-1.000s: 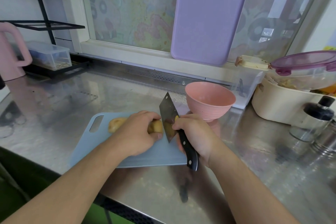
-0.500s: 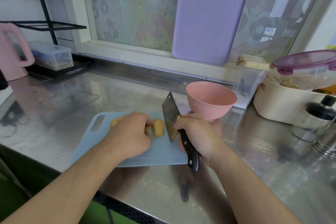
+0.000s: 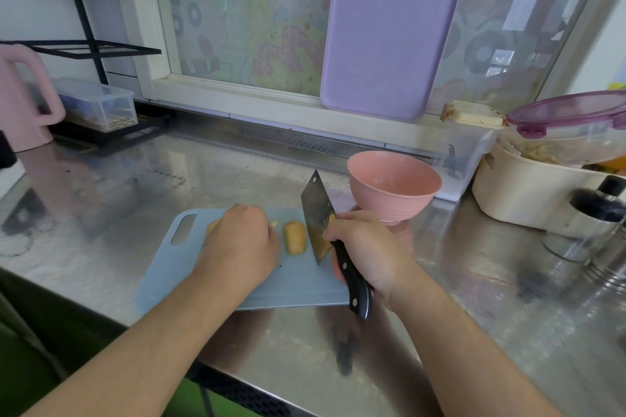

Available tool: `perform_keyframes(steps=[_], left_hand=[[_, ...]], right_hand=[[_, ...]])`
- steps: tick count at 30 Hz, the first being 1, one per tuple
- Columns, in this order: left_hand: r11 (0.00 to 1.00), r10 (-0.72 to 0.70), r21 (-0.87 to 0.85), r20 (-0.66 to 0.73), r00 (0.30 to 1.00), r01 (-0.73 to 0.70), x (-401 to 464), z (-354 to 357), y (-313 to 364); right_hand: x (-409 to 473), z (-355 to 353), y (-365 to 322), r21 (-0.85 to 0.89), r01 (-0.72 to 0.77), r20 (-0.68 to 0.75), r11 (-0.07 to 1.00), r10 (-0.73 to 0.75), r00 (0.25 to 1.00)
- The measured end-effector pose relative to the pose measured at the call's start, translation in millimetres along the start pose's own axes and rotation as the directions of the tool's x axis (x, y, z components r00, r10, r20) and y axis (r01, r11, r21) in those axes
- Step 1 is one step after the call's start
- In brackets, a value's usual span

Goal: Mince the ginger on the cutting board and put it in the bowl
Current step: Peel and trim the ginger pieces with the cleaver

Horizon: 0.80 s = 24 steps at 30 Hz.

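A stainless steel table [image 3: 237, 173] carries a pale blue cutting board [image 3: 162, 278] at its front edge, with a pink footed bowl [image 3: 394, 186] just beyond the board's far right corner. Along the back stand a pink jug [image 3: 23, 101] at far left, a black wire rack [image 3: 98, 47] holding a clear lidded box [image 3: 98, 105], and a clear plastic tub [image 3: 467, 156]. At right sit a cream pot [image 3: 528, 193] and a dark-capped glass jar [image 3: 589, 223].
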State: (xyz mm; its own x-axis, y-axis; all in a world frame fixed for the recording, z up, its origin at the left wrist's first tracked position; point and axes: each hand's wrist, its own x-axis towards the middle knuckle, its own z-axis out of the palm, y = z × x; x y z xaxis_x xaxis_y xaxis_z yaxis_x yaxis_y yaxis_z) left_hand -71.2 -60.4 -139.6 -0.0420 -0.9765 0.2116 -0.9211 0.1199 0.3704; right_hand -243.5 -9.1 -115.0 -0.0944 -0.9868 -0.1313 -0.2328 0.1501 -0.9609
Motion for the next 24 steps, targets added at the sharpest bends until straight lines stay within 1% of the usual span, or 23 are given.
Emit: perform_keyframes(steps=[4, 7, 11, 12, 14, 16, 18, 21, 24], left_hand=[[0.982, -0.031, -0.186, 0.050, 0.998, 0.039, -2, 3, 6], [0.918, -0.062, -0.385, 0.106, 0.992, 0.099, -2, 6, 8], [0.883, -0.028, -0.461, 0.127, 0.992, 0.084, 0, 7, 4], [0.877, -0.022, -0.475, 0.118, 0.993, 0.076, 0, 6, 2], [0.878, -0.005, -0.477, 0.043, 0.999, 0.025, 0, 5, -1], [0.897, 0.011, -0.441, -0.039, 0.999, -0.027, 0, 5, -4], [0.915, 0.034, -0.398, -0.085, 0.996, -0.065, -1, 8, -6], [0.928, 0.099, -0.348, -0.114, 0.989, -0.133, -3, 16, -11], [0.921, 0.168, -0.340, -0.097, 0.981, -0.192, -4, 19, -16]], right_hand=[[0, 0, 0, 0.001, 0.000, 0.008, 1.000, 0.000, 1.000], [1, -1, -1, -0.002, -0.001, 0.007, 1.000, 0.001, 1.000], [0, -1, 0, -0.005, 0.004, 0.015, 1.000, -0.004, 1.000], [-1, -1, 0, -0.005, 0.005, 0.017, 1.000, -0.005, 1.000], [-1, -1, -1, -0.006, 0.008, 0.016, 1.000, -0.008, 1.000], [-1, -1, -1, -0.008, 0.011, 0.012, 1.000, -0.011, 1.000], [-1, -1, 0, -0.006, 0.011, 0.012, 1.000, -0.011, 1.000], [-1, -1, 0, -0.003, 0.008, 0.008, 1.000, -0.008, 1.000], [0, -1, 1, 0.000, 0.003, 0.002, 1.000, -0.003, 1.000]])
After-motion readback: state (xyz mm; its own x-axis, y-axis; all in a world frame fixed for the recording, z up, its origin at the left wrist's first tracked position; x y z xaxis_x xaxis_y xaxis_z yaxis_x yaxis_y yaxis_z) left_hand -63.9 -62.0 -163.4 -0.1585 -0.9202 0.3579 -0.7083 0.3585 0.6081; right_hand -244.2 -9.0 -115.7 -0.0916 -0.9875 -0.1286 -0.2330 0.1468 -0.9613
